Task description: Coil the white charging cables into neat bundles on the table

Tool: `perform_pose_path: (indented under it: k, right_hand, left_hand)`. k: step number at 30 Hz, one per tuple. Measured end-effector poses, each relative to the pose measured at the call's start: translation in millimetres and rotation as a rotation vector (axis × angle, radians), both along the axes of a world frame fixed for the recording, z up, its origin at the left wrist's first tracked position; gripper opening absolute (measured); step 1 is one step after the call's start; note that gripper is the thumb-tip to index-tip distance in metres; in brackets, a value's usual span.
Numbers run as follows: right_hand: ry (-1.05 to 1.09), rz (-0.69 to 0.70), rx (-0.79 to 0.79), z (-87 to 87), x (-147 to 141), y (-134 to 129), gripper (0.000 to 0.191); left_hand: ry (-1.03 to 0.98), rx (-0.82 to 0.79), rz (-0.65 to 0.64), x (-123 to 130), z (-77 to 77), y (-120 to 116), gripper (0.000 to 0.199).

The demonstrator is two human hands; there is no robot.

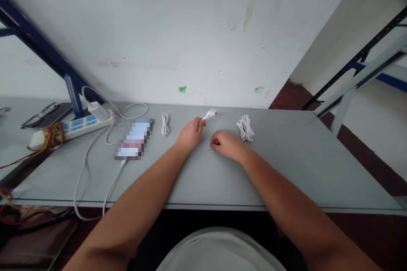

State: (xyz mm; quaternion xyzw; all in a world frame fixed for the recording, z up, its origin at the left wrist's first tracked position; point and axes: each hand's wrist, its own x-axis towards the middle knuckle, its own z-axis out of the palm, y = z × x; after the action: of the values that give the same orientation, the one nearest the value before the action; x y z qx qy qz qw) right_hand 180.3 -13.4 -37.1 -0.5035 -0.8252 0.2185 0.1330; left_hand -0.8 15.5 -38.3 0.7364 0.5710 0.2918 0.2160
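My left hand (190, 134) is closed around a folded white cable (210, 114), whose looped end sticks out past the fingers toward the wall. To its right, my right hand (226, 143) is low over the tabletop with thumb and fingers pinched together. A small thin curved piece (211, 150) shows just below those fingertips; whether they grip it I cannot tell. Right of my right hand lies a pile of coiled white cables (245, 128). One more coiled white cable (164, 125) lies to the left of my left hand.
A phone (134, 139) with a blurred screen lies at the left, plugged into a white charging cable (85, 165). Behind it is a power strip (76, 126) with a white charger (98, 110). The grey table (305, 156) meets a wall; metal frames stand at both sides.
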Motion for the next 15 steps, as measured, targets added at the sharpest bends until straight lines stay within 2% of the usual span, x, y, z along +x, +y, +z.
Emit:
perform_pose_path:
  k: [8, 15]
  right_hand:
    - [-0.012, -0.044, 0.033, -5.0, -3.0, 1.1, 0.010]
    - [0.065, -0.144, 0.020, 1.8, 7.1, 8.4, 0.009]
  left_hand:
    - [0.008, -0.006, -0.008, 0.9, 0.7, -0.8, 0.040]
    - [0.000, -0.013, -0.027, 0.5, 0.8, -0.7, 0.041]
